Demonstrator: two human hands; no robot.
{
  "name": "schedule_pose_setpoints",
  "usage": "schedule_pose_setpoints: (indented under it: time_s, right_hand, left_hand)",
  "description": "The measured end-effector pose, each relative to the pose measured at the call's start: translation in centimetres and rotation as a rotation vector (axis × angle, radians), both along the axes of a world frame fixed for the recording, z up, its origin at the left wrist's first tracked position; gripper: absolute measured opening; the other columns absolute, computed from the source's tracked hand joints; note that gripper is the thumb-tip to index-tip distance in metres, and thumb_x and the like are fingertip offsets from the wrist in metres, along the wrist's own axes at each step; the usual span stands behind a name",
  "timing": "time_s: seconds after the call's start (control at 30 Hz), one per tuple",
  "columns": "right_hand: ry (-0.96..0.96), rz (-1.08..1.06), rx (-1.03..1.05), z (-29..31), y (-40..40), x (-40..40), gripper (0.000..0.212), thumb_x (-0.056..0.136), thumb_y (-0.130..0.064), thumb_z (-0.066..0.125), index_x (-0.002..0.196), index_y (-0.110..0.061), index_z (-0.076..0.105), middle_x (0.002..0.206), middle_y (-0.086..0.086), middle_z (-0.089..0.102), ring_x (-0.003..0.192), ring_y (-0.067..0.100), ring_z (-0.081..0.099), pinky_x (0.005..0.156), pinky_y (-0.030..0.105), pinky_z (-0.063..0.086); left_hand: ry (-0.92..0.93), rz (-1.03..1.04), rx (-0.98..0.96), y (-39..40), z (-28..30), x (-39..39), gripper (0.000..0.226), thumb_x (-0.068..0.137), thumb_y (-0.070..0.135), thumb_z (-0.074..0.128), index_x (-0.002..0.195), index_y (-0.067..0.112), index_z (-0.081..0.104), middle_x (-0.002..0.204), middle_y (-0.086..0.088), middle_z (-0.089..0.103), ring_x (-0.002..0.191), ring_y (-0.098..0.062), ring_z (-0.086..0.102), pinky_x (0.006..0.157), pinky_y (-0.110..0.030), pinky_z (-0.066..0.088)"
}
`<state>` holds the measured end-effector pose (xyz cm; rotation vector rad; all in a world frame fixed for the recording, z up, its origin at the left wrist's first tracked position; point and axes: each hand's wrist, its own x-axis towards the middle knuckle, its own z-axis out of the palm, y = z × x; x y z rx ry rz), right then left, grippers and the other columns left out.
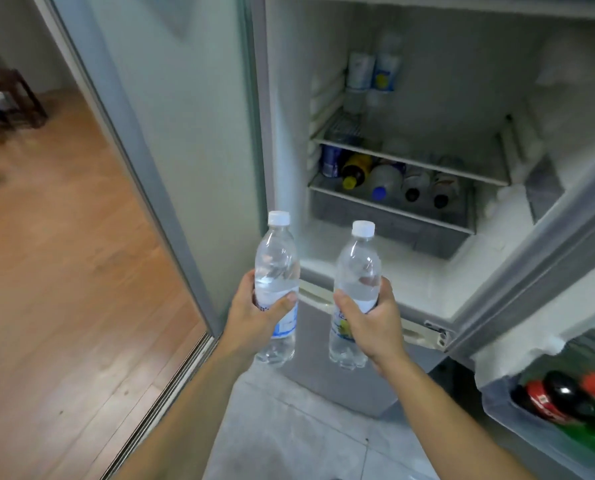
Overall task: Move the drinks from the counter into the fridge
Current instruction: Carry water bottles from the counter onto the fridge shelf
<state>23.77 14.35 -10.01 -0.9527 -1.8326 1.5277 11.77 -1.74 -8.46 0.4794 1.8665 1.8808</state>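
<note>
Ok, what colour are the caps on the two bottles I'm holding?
White, seen in the head view.

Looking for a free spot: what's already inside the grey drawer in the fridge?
In the grey drawer lie five drinks on their sides: a blue can, then yellow-capped, blue-capped and two dark-capped bottles. The wire shelf hides their far ends.
</note>
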Motion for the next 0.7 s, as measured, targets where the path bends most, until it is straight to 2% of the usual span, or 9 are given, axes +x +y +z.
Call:
schedule_pose_setpoints:
  time_s: [0.1,0.2,0.33,0.43,0.53,0.6,0.7]
  right_hand:
    - [0.059,-0.055,0.021,2.0,3.4,-2.5,0.042,0.073,-0.042,0.082,0.105,-0.038,0.055,0.091,-0.020,0.070,0.082,-0.003,0.068,0.072,0.025,0.055]
    - [0.143,-0.088,0.074,4.7,7.8,-5.9,0.041,0.072,-0.043,0.081,0.104,-0.038,0.055,0.092,-0.022,0.070,0.083,-0.004,0.068,0.066,0.014,0.051]
    - [0.271,-0.166,0.134,8.9,14.6,-11.4,0.044,0.078,-0.035,0.082,0.112,-0.028,0.055,0.101,-0.013,0.069,0.086,-0.006,0.066,0.073,0.015,0.050]
    - [0.361,-0.191,0.154,12.2,19.3,-14.9,0.048,0.081,-0.034,0.081,0.119,-0.022,0.054,0.105,-0.011,0.068,0.089,-0.008,0.065,0.074,0.013,0.051]
    - [0.396,-0.203,0.183,14.8,23.4,-17.7,0.054,0.079,-0.043,0.079,0.121,-0.025,0.051,0.111,-0.009,0.065,0.098,0.001,0.065,0.080,0.020,0.053]
    - [0.400,-0.189,0.182,15.9,25.4,-19.3,0.059,0.076,-0.050,0.077,0.122,-0.028,0.048,0.111,-0.011,0.063,0.098,0.000,0.065,0.079,0.021,0.054]
    - [0.389,-0.200,0.177,16.4,27.4,-21.4,0.064,0.076,-0.051,0.077,0.127,-0.025,0.049,0.110,-0.016,0.063,0.091,-0.009,0.064,0.069,0.012,0.053]
  left_hand:
    - [0.066,-0.063,0.030,4.7,2.5,-3.0,0.040,0.067,0.041,0.083,0.100,0.047,0.060,0.098,0.014,0.074,0.089,-0.007,0.072,0.068,-0.017,0.056]
    - [0.150,-0.107,0.058,10.2,5.5,-6.6,0.040,0.061,0.050,0.081,0.093,0.054,0.058,0.098,0.016,0.073,0.091,-0.006,0.071,0.073,-0.022,0.058]
    - [0.268,-0.085,0.090,18.0,9.7,-11.5,0.048,0.067,0.043,0.083,0.106,0.040,0.054,0.098,0.015,0.072,0.090,-0.002,0.070,0.070,-0.017,0.057]
    - [0.311,-0.032,0.124,23.2,12.3,-14.4,0.043,0.074,0.032,0.084,0.105,0.036,0.054,0.096,0.013,0.071,0.083,0.002,0.069,0.065,-0.014,0.054]
    - [0.317,-0.037,0.150,27.5,14.3,-16.9,0.045,0.078,0.030,0.082,0.111,0.035,0.051,0.103,0.011,0.069,0.092,-0.004,0.069,0.079,-0.029,0.059]
    - [0.339,-0.044,0.162,29.7,15.1,-18.3,0.045,0.079,0.030,0.081,0.114,0.030,0.053,0.109,0.006,0.068,0.099,-0.009,0.068,0.085,-0.034,0.059]
    - [0.383,-0.056,0.213,32.3,15.8,-19.9,0.046,0.081,0.024,0.079,0.120,0.020,0.054,0.109,0.006,0.067,0.096,0.000,0.067,0.077,-0.020,0.057]
